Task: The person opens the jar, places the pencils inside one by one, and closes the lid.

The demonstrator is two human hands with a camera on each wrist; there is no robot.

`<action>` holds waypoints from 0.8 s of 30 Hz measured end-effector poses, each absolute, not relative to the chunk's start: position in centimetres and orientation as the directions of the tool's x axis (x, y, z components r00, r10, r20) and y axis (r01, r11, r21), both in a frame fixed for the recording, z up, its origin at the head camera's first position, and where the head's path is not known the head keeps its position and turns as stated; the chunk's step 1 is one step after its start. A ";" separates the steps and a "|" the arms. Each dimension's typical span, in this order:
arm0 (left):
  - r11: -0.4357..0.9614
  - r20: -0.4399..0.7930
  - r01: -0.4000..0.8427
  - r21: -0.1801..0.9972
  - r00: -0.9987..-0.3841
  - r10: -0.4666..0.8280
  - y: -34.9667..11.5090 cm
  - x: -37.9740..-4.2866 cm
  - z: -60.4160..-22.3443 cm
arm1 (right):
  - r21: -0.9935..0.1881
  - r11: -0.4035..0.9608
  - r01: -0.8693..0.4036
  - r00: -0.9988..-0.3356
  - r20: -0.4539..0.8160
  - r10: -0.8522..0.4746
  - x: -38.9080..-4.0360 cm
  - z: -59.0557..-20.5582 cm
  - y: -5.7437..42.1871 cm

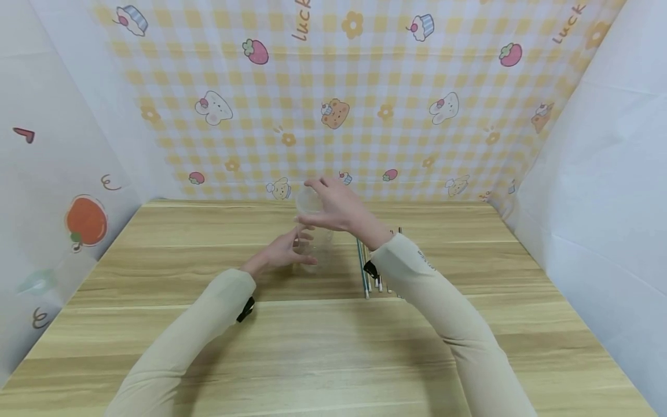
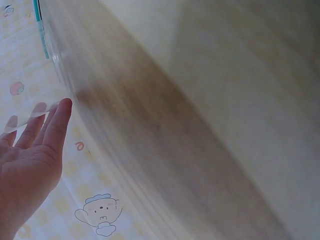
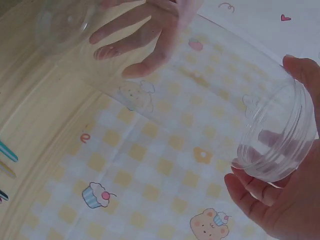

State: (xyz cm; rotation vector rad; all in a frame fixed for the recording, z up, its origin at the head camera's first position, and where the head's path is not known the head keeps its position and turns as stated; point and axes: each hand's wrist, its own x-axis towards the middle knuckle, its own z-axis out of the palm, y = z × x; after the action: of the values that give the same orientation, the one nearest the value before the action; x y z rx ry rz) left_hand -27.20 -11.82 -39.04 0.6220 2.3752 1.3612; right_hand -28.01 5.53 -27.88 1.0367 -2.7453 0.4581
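Observation:
A clear, see-through jar (image 3: 210, 110) stands upright on the wooden table in the head view, its outline faint. My right hand (image 1: 336, 205) grips the round, ridged top of the jar (image 3: 277, 132), with thumb and fingers on either side of it. Lower down, my left hand (image 1: 286, 248) reaches round the jar's body from the left, thumb in front and fingers behind. Through the clear wall the right wrist view shows those left fingers (image 3: 145, 37) spread. A pale transparent edge crosses my left hand (image 2: 35, 155) in its own wrist view; its thumb is hidden there.
Several thin sticks, perhaps brushes or pens (image 1: 363, 269), lie side by side right of the jar, partly under my right forearm. Behind the table (image 1: 312, 347) hangs a yellow checked cloth (image 1: 365, 75) with cartoon prints. White sheets (image 1: 599, 145) close both sides.

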 end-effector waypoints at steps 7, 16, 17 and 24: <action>0.472 -0.060 0.218 0.854 -0.861 0.506 -11.7 -28.1 -40.3 | -0.276 0.617 -0.737 -0.676 0.262 -0.689 -28.9 -27.7 6.0; 0.462 -0.040 0.230 0.856 -0.864 0.503 -11.7 -28.1 -40.4 | -0.691 0.418 -0.590 -0.768 0.321 -0.554 -29.4 -26.9 7.2; 0.461 -0.038 0.230 0.857 -0.865 0.501 -11.7 -28.1 -40.4 | -0.751 0.368 -0.548 -0.788 0.317 -0.527 -29.5 -26.8 7.4; 0.453 -0.022 0.246 0.857 -0.860 0.509 -11.7 -28.2 -40.6 | -0.932 0.088 -0.351 -0.863 0.285 -0.418 -30.1 -26.7 9.5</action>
State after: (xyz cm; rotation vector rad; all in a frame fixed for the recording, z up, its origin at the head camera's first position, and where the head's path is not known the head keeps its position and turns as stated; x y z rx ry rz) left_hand -28.19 -11.70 -40.60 0.6491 2.4313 1.3645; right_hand -30.06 9.49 -26.73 0.8332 -2.3561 1.9910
